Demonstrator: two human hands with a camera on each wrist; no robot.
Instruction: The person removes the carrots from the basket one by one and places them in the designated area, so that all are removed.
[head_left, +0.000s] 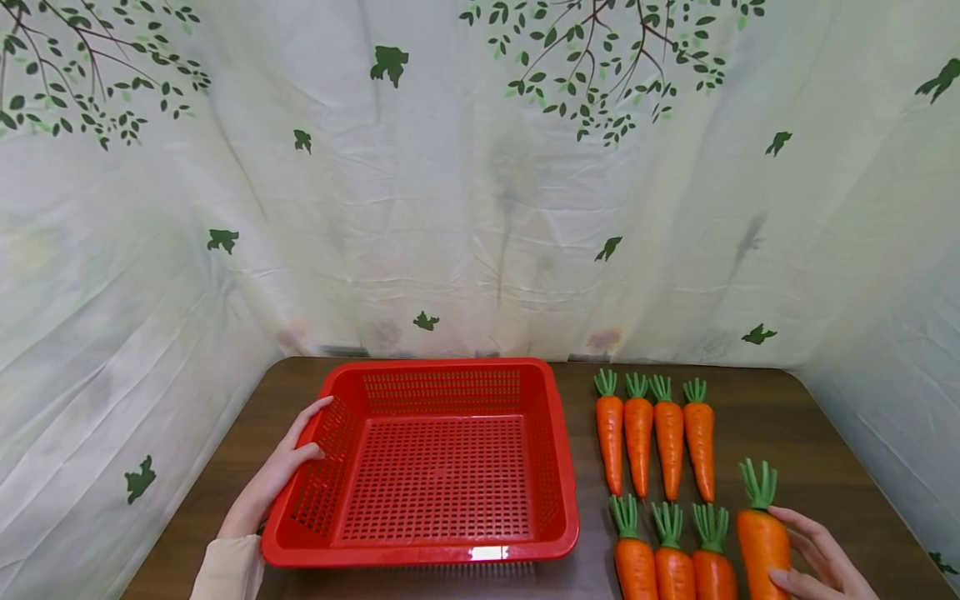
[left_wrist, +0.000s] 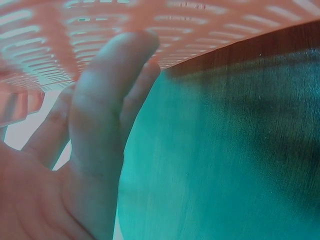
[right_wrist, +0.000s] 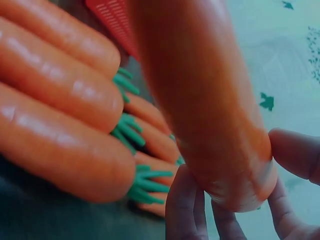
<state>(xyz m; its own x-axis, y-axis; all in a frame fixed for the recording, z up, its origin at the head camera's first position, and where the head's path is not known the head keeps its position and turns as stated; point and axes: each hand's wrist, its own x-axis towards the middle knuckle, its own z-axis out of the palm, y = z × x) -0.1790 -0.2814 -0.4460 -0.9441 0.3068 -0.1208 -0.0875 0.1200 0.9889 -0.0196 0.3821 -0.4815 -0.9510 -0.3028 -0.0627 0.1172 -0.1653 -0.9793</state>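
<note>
A red plastic basket [head_left: 442, 479] with perforated walls stands on the table, nothing inside it. At its left side, my left hand [head_left: 281, 467] holds the rim; in the left wrist view the fingers [left_wrist: 107, 95] reach up against the perforated wall. My right hand [head_left: 821, 554] grips an orange toy-like carrot [head_left: 763, 550] with a green top, thumb on one side and fingers on the other. Close up in the right wrist view, that carrot [right_wrist: 210, 110] is tilted, its top hidden. Three carrots [head_left: 675, 571] lie left of it, lower ends cut off by the head view.
Behind the front carrots, several more carrots [head_left: 655, 437] lie side by side, green tops away from me. Under everything is a dark brown table [head_left: 810, 433]. A pale curtain [head_left: 465, 208] with leaf prints hangs along the table's back and sides.
</note>
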